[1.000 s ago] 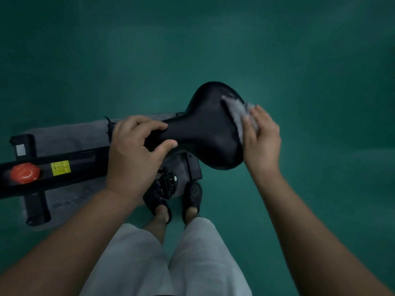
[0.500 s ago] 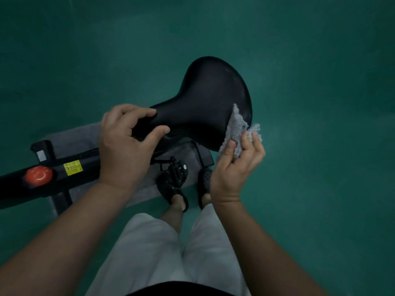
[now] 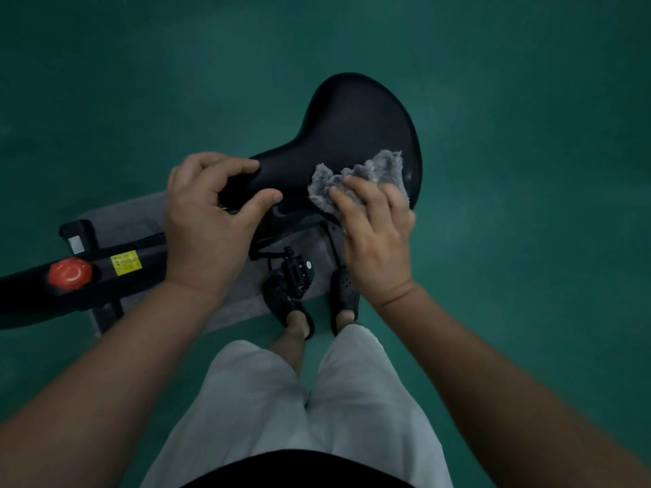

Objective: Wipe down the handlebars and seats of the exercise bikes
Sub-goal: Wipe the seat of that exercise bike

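The green floor [image 3: 528, 170] fills most of the frame, as it did half a second ago. A grey mat [image 3: 134, 216] lies left of centre under the black bike frame [image 3: 31, 294], which runs in from the left edge with its red knob [image 3: 70, 274] and yellow label [image 3: 125, 263]. The black seat [image 3: 355, 135] sits at centre, wide end toward the upper right, narrow nose pointing left. The left hand [image 3: 208, 227] stays closed around the nose, thumb on the near side and fingers over the top, much as before. The right hand [image 3: 377, 234] has moved: earlier it pinched the cloth at the seat's lower right edge, and now it lies palm down on the seat's near side, fingers pressing the grey fluffy cloth [image 3: 366, 177] flat against the surface. The pedal [image 3: 297, 271] shows below the seat, just above the person's black shoes [image 3: 281, 301].
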Tool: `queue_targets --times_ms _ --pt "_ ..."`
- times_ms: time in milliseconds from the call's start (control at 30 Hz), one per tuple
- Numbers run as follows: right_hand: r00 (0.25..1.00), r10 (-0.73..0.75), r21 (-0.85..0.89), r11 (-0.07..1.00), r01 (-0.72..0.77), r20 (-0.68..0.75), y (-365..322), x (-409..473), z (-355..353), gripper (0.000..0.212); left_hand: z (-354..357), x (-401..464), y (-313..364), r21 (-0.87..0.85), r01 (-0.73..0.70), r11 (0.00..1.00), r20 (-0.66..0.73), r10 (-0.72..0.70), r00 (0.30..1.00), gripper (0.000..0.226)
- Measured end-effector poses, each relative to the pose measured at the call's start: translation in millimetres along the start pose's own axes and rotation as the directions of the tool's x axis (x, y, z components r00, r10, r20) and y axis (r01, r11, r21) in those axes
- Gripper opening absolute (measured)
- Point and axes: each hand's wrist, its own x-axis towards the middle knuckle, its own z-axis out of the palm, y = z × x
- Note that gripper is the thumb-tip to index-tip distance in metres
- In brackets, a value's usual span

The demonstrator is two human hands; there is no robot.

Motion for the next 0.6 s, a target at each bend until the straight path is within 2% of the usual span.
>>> queue_targets --times_ms 100,233,300,367,433,467,500,567,600 --pt "1.0 -0.006 -0.055 0.998 0.005 -0.009 22 7 -13 0.025 -2 0 0 -0.009 0.01 1.0 0.007 -0.01 1.0 0.036" --pt "0.973 0.232 0.138 0.964 -0.229 -0.003 18 28 -16 0.027 -1 -1 1 -0.034 0.021 0.999 -0.01 -0.022 1.0 0.036" --pt "0.945 0.32 0.15 0.933 -0.326 0.067 0 50 -9 0.029 0 -2 1 -0.036 0.023 0.999 -0.017 -0.023 1.0 0.037" --pt "0.976 0.155 0.131 0.976 -0.176 0.156 -6 65 -7 0.031 1 -1 1 -0.041 0.02 0.999 -0.021 -0.021 1.0 0.037" --pt "0.968 -0.034 0.157 0.988 -0.005 0.25 9 72 -15 0.033 1 0 2 -0.054 0.027 0.998 -0.018 -0.029 0.999 0.036" --pt "0.962 -0.056 0.153 0.988 0.015 0.267 23 76 -21 0.033 1 0 1 -0.062 0.032 0.998 -0.017 -0.033 0.999 0.036" --pt "0.962 -0.001 0.151 0.988 -0.042 0.274 38 81 -27 0.033 0 -1 1 -0.066 0.032 0.997 -0.02 -0.033 0.999 0.036" --pt "0.927 0.269 0.157 0.936 -0.316 0.263 50 93 -31 0.034 0 -3 2 -0.063 0.027 0.998 -0.03 -0.029 0.999 0.036" --pt "0.9 0.363 0.153 0.902 -0.404 0.24 43 96 -26 0.034 1 -3 2 -0.062 0.026 0.998 -0.035 -0.029 0.999 0.036"
